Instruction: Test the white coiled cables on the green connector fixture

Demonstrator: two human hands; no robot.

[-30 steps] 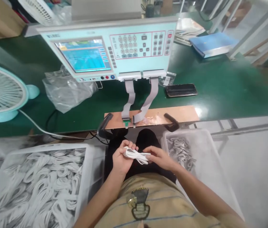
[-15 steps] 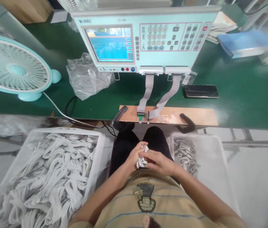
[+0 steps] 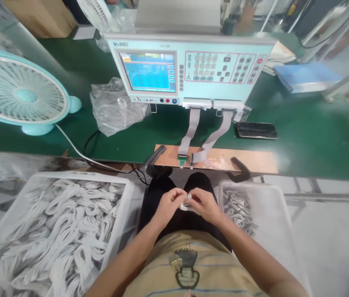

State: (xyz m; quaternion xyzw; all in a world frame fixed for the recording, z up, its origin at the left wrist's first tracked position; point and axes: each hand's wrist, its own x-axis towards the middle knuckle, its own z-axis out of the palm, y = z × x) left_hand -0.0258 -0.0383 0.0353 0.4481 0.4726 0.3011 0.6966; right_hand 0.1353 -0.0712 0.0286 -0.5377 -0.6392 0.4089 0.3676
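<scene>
Over my lap, my left hand (image 3: 172,203) and my right hand (image 3: 204,203) are closed on a coiled white cable (image 3: 186,207). A small connector end pokes up between the fingertips of both hands. The coil hangs just below them, partly hidden by the fingers. Beyond my hands, two grey ribbon cables (image 3: 194,123) run down from a tester (image 3: 149,106) to small connectors (image 3: 181,162) at the front edge of a copper-coloured board (image 3: 236,161).
To my left stands a white bin (image 3: 124,210) full of coiled white cables. On my right, another bin (image 3: 270,194) holds a smaller heap. Clamps (image 3: 240,169) grip the board's ends. A fan (image 3: 25,95), plastic bag (image 3: 115,111) and phone (image 3: 257,130) sit on the green table (image 3: 304,136).
Both hands have moved slightly forward, and their fingertips have come together at the cable's connector end. The view has tilted up a little, showing more behind the tester.
</scene>
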